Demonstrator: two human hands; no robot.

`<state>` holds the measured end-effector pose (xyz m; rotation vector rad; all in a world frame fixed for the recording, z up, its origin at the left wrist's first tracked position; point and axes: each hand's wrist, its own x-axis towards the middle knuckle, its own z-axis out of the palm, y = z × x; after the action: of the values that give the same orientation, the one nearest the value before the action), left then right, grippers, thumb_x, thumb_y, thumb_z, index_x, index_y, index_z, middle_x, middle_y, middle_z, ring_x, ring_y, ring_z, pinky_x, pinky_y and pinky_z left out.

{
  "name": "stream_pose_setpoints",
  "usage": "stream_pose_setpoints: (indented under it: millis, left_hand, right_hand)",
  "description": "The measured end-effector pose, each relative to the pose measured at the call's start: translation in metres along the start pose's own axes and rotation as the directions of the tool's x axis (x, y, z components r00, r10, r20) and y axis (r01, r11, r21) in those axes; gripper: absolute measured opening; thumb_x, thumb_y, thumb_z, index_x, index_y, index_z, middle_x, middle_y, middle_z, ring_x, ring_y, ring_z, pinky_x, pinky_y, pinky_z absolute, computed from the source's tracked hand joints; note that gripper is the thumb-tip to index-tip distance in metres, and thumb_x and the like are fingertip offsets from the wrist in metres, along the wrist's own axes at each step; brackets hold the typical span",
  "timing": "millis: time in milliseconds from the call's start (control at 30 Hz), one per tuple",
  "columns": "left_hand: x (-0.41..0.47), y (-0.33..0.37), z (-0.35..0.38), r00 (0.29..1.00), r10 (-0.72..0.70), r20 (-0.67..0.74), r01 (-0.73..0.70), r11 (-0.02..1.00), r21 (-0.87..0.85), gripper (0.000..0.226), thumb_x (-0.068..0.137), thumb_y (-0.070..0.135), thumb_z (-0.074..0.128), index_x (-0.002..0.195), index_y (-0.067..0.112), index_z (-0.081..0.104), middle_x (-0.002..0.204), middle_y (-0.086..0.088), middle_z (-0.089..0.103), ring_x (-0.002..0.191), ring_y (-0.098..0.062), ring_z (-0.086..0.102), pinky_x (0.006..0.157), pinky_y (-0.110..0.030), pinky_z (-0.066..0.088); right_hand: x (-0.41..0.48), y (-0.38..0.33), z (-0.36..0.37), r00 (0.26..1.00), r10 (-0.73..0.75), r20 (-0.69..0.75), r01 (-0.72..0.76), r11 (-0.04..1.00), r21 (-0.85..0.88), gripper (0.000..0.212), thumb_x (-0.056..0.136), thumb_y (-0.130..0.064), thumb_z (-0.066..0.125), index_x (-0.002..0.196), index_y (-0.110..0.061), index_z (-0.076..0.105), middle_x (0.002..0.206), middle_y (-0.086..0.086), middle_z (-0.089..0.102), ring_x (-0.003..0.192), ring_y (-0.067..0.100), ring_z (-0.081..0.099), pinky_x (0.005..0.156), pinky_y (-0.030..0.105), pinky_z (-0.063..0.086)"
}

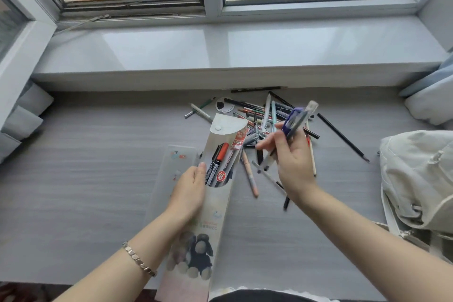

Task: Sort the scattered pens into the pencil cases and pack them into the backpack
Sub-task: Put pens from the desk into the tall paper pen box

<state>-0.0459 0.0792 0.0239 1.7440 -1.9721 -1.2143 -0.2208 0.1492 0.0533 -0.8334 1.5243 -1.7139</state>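
Note:
My left hand grips a translucent pencil case printed with plush toys, its flap open at the far end. Several pens and markers stick out of its mouth. A second, frosted pencil case lies beneath it on the left. My right hand is raised over the desk and holds a small bunch of pens, a purple pen among them. Behind both hands a heap of scattered pens and pencils covers the grey desk. The pale grey backpack sits at the right edge.
A wide white windowsill runs behind the desk under a window. One black pencil lies apart, between the heap and the backpack. A white pillow sits at the far right, grey cushions at the far left.

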Motion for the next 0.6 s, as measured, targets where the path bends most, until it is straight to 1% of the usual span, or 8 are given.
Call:
stream_pose_setpoints:
  millis: [67, 133, 267, 367, 433, 500, 567, 600]
  left_hand:
    - [-0.004, 0.004, 0.005, 0.999, 0.036, 0.037, -0.036, 0.999, -0.017, 0.041, 0.099, 0.034, 0.030, 0.064, 0.016, 0.039, 0.067, 0.003, 0.047, 0.064, -0.013, 0.042, 0.060, -0.024, 0.033]
    - [-0.008, 0.010, 0.009, 0.995, 0.075, 0.072, -0.073, 0.997, -0.034, 0.041, 0.099, 0.035, 0.030, 0.064, 0.016, 0.039, 0.066, 0.003, 0.047, 0.066, -0.016, 0.043, 0.061, -0.029, 0.033]
    - [-0.013, 0.016, 0.012, 0.988, 0.116, 0.103, -0.111, 0.992, -0.054, 0.040, 0.098, 0.036, 0.032, 0.065, 0.018, 0.045, 0.069, 0.006, 0.053, 0.070, -0.014, 0.048, 0.068, -0.031, 0.035]
    - [-0.013, 0.014, 0.011, 0.986, 0.123, 0.116, -0.119, 0.992, -0.040, 0.039, 0.098, 0.039, 0.031, 0.071, 0.018, 0.052, 0.076, 0.004, 0.060, 0.078, -0.016, 0.055, 0.073, -0.032, 0.041]
    - [-0.013, 0.013, 0.011, 0.986, 0.123, 0.115, -0.118, 0.992, -0.050, 0.040, 0.098, 0.039, 0.032, 0.074, 0.016, 0.054, 0.079, 0.001, 0.062, 0.081, -0.018, 0.057, 0.077, -0.034, 0.042]
    - [-0.013, 0.015, 0.011, 0.986, 0.123, 0.111, -0.118, 0.991, -0.056, 0.042, 0.098, 0.039, 0.032, 0.075, 0.011, 0.055, 0.078, -0.002, 0.062, 0.080, -0.020, 0.056, 0.075, -0.035, 0.041]
    - [-0.015, 0.018, 0.011, 0.985, 0.133, 0.111, -0.128, 0.990, -0.051, 0.041, 0.098, 0.038, 0.032, 0.068, 0.016, 0.050, 0.070, 0.004, 0.056, 0.072, -0.016, 0.052, 0.067, -0.031, 0.038]
    - [-0.015, 0.019, 0.011, 0.984, 0.141, 0.112, -0.137, 0.990, -0.044, 0.040, 0.098, 0.037, 0.032, 0.066, 0.019, 0.047, 0.067, 0.007, 0.053, 0.069, -0.013, 0.050, 0.064, -0.028, 0.037]
  right_hand:
    - [0.003, -0.014, 0.016, 0.982, 0.166, -0.089, -0.127, 0.933, 0.336, 0.017, 0.098, -0.011, 0.034, 0.091, -0.019, 0.048, 0.059, -0.006, 0.064, 0.069, 0.009, 0.064, 0.084, 0.026, 0.052]
    - [0.000, -0.015, 0.030, 0.967, 0.251, -0.031, -0.219, 0.893, 0.392, 0.014, 0.096, -0.010, 0.039, 0.092, -0.018, 0.049, 0.065, -0.005, 0.066, 0.074, 0.010, 0.064, 0.084, 0.027, 0.051]
    - [-0.007, -0.001, 0.039, 0.969, 0.240, 0.052, -0.245, 0.960, 0.134, 0.026, 0.087, -0.002, 0.056, 0.097, -0.025, 0.052, 0.086, 0.001, 0.063, 0.089, 0.018, 0.063, 0.083, 0.029, 0.051]
    - [-0.003, 0.000, 0.032, 0.992, 0.128, -0.006, -0.126, 0.980, 0.157, 0.047, 0.086, 0.003, 0.056, 0.107, -0.037, 0.043, 0.084, 0.000, 0.059, 0.079, 0.017, 0.064, 0.074, 0.023, 0.054]
    - [0.001, 0.002, 0.027, 0.999, 0.031, -0.008, -0.031, 0.999, 0.015, 0.052, 0.085, 0.004, 0.056, 0.107, -0.041, 0.043, 0.081, 0.002, 0.060, 0.070, 0.022, 0.061, 0.069, 0.029, 0.053]
    - [0.003, 0.009, 0.025, 0.994, -0.090, 0.065, 0.104, 0.962, -0.251, 0.036, 0.084, -0.004, 0.060, 0.103, -0.034, 0.052, 0.082, 0.003, 0.062, 0.068, 0.014, 0.058, 0.068, 0.026, 0.050]
    - [0.003, 0.017, 0.022, 0.963, -0.211, 0.166, 0.264, 0.850, -0.456, 0.016, 0.084, -0.016, 0.062, 0.101, -0.015, 0.063, 0.089, -0.001, 0.063, 0.079, -0.001, 0.055, 0.078, 0.010, 0.044]
    - [0.004, 0.021, 0.019, 0.944, -0.257, 0.206, 0.328, 0.785, -0.525, 0.021, 0.085, -0.020, 0.060, 0.100, -0.007, 0.065, 0.094, 0.001, 0.063, 0.086, -0.001, 0.054, 0.083, 0.006, 0.041]
